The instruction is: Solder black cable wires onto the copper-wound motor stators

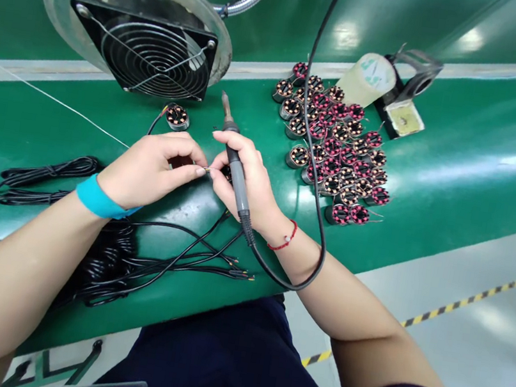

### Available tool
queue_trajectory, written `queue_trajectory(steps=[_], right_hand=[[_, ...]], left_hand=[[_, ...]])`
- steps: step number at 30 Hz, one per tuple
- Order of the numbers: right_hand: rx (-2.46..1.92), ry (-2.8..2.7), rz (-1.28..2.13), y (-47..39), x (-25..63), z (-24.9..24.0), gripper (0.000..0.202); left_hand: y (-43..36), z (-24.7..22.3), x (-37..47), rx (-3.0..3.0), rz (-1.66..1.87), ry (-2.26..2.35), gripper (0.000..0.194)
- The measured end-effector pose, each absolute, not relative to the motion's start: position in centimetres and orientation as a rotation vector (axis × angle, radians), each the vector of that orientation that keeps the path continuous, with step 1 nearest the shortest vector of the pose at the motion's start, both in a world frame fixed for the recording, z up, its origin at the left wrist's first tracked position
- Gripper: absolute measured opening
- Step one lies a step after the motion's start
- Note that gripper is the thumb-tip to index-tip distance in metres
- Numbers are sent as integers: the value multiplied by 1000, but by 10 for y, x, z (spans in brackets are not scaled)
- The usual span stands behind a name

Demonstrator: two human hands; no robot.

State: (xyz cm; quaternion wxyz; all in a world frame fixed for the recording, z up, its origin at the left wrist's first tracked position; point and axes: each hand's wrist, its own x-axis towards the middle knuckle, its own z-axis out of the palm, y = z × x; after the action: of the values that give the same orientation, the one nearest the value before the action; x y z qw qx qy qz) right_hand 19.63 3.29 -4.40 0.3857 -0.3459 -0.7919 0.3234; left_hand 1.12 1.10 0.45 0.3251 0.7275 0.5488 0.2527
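My left hand (pixel 157 169), with a teal band at the wrist, pinches a thin wire (pixel 208 169) between thumb and index finger. Opposite it, the fingertips of my right hand (pixel 247 182) meet the same wire. A soldering iron (pixel 237 174) rests in my right hand, its tip pointing up and away from me. Part of a small wound coil shows behind my right fingers, mostly hidden. Just beyond my left hand sits a round coil (pixel 177 117) with a dark cable attached.
A fan in a round hood (pixel 155 55) stands at the back left. Several wound coils (pixel 335 147) stand right of my hands, near a yellowish roll (pixel 369 81) and an iron stand (pixel 404 105). Black cables (pixel 108 255) lie at the near left.
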Motion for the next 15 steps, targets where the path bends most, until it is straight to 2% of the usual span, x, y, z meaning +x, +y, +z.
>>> queue_trajectory(steps=[10, 15], right_hand=[[-1083, -2120, 778, 37, 222, -36, 63], [-1037, -2330, 733, 37, 221, -41, 60]], left_hand=[[12, 5, 19, 1702, 635, 1590, 11], [14, 4, 22, 1652, 633, 1620, 12]])
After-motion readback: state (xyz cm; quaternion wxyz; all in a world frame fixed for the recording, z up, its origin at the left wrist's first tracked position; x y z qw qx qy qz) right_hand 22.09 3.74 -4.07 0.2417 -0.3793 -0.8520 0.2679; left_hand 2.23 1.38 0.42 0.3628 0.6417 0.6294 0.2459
